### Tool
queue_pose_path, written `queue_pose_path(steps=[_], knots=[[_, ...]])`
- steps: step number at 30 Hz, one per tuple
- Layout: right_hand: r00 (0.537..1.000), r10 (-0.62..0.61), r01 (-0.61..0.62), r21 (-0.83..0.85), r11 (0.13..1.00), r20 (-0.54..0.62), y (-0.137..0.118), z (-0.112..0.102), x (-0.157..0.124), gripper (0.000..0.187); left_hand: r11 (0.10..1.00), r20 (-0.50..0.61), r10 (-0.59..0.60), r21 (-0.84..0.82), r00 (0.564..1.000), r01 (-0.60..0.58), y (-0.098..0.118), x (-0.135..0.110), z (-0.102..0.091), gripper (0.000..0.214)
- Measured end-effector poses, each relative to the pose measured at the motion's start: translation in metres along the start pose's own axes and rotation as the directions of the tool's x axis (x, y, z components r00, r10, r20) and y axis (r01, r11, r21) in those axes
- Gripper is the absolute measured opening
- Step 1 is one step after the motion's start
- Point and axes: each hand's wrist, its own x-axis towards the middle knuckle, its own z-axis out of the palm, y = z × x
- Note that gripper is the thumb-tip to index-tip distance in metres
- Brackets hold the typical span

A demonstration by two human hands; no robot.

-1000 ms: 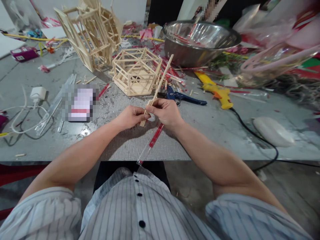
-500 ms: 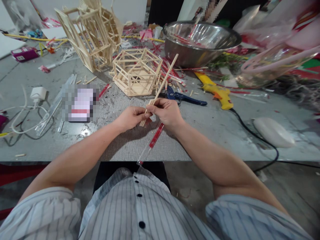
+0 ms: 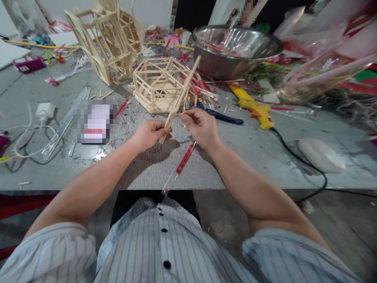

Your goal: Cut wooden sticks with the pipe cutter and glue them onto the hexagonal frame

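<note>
My left hand (image 3: 153, 135) is closed around thin wooden sticks (image 3: 168, 121), pinching them between thumb and fingers. One longer stick (image 3: 190, 78) slants up and away from the bundle, passing in front of the small hexagonal stick frame (image 3: 161, 84). To the right, my right hand (image 3: 202, 125) has thumb and forefinger pinched together close to the sticks; what lies between the fingertips, if anything, is too small to make out. Dark blue pliers (image 3: 224, 116) lie just beyond it, partly hidden. A clear tube with a red section (image 3: 185, 159) rests on the table below the hands.
A taller wooden stick structure (image 3: 110, 47) stands at the back left, with a steel bowl (image 3: 212, 59) behind to the right. A yellow glue gun (image 3: 256, 106) trails a black cord. A phone (image 3: 96, 122) and a white charger (image 3: 45, 111) lie left; a white mouse-shaped object (image 3: 322, 155) sits right.
My right hand has come off the bundle and moved slightly right. My left hand has shifted a little left, still holding the sticks, and the long stick's tip has moved left.
</note>
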Motion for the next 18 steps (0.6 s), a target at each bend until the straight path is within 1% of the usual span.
queue_pose_path(steps=[2,3,5,7,10,12,14,16,18], knots=[[0.992,-0.082,0.058,-0.233,0.971,-0.092,0.004,-0.017,0.005,0.026,0.997,-0.102,-0.026,-0.068,0.994,0.019,0.0,0.001,-0.006,0.015],[0.99,-0.087,0.043,-0.353,0.935,-0.109,0.008,-0.027,0.008,0.025,0.995,-0.15,-0.036,-0.099,0.988,0.021,0.0,0.002,-0.008,0.014],[0.994,-0.012,-0.051,-0.547,0.835,-0.11,0.017,-0.044,0.011,0.026,0.991,-0.222,-0.042,-0.137,0.974,0.011,0.0,0.003,-0.013,0.014],[0.993,0.085,-0.114,-0.65,0.751,-0.077,0.029,-0.056,0.012,0.034,0.99,-0.246,-0.028,-0.141,0.969,-0.007,0.0,0.004,-0.015,0.017],[0.971,0.237,-0.191,-0.739,0.646,-0.044,0.042,-0.061,0.011,0.042,0.991,-0.232,-0.01,-0.132,0.973,-0.022,0.0,0.004,-0.015,0.017],[0.951,0.306,-0.229,-0.752,0.618,-0.037,0.042,-0.059,0.011,0.043,0.992,-0.213,-0.009,-0.128,0.977,-0.018,-0.001,0.004,-0.014,0.015],[0.942,0.334,-0.243,-0.755,0.609,-0.033,0.034,-0.057,0.011,0.041,0.993,-0.196,-0.006,-0.113,0.981,-0.017,-0.001,0.004,-0.014,0.016],[0.93,0.365,-0.263,-0.774,0.577,-0.044,0.019,-0.057,0.011,0.034,0.996,-0.184,0.011,-0.084,0.983,-0.027,-0.002,0.003,-0.014,0.019],[0.9,0.434,-0.301,-0.791,0.532,-0.051,0.004,-0.061,0.013,0.028,0.997,-0.177,0.034,-0.061,0.984,-0.045,-0.003,0.003,-0.014,0.023]])
